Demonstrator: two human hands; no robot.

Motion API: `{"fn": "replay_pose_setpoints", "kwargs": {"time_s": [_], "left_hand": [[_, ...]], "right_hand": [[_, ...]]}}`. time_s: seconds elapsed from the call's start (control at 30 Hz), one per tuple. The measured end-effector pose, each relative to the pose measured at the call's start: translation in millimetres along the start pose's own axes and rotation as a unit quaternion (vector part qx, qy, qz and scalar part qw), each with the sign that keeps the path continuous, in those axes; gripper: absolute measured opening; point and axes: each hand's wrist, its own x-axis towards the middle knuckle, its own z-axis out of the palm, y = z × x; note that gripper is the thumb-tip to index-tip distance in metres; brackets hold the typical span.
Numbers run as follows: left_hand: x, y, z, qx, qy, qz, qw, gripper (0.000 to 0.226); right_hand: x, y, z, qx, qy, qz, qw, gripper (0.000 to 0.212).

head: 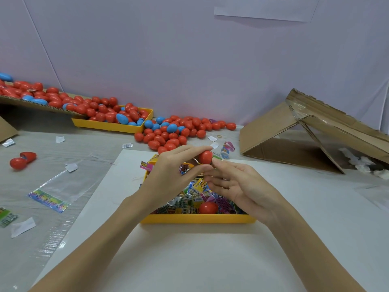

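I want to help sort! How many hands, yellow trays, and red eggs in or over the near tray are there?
Hands: 2, left hand and right hand
Yellow trays: 2, near tray and far tray
Red eggs: 2, held egg and loose egg
Total: 6

Bare left hand (170, 171) and right hand (244, 186), slender forearms (101, 234) uncovered to the frame's edge

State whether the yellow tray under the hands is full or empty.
Full: the yellow tray brims with colourful packets plus one loose red egg.
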Motion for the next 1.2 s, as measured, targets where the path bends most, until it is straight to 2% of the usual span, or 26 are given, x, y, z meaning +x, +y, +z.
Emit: {"fn": "replay_pose_setpoints", "kwargs": {"time_s": [0.13,0.27,0.53,0.8,1.2], "left_hand": [[-0.7,-2.8,-0.1,0.001,-0.024,0.001,1.000,0.043],[-1.4,-3.2,0.8,0.004,-0.052,-0.008,0.999,0.045],[-3.8,-5.7,-0.5,0.061,-0.114,-0.017,0.992,0.048],[-0.6,6.8,-0.2,-0.061,-0.072,-0.047,0.994,0.048],[-1.5,-1.8,-2.5,-0.058,-0.097,-0.050,0.992,0.049]], "right_hand": [[-0.7,-0.3,0.3,0.012,-0.014,0.013,1.000,0.027],[-0.4,0.9,-1.4,0.003,-0.002,0.001,1.000,0.034],[1.1,3.3,-3.1,0.024,0.003,0.030,0.999,0.026],[2.2,0.9,-2.9,0.063,-0.022,0.045,0.997,0.024],[4.0,2.5,-8.2,0.036,-0.046,0.028,0.998,0.038]]}}
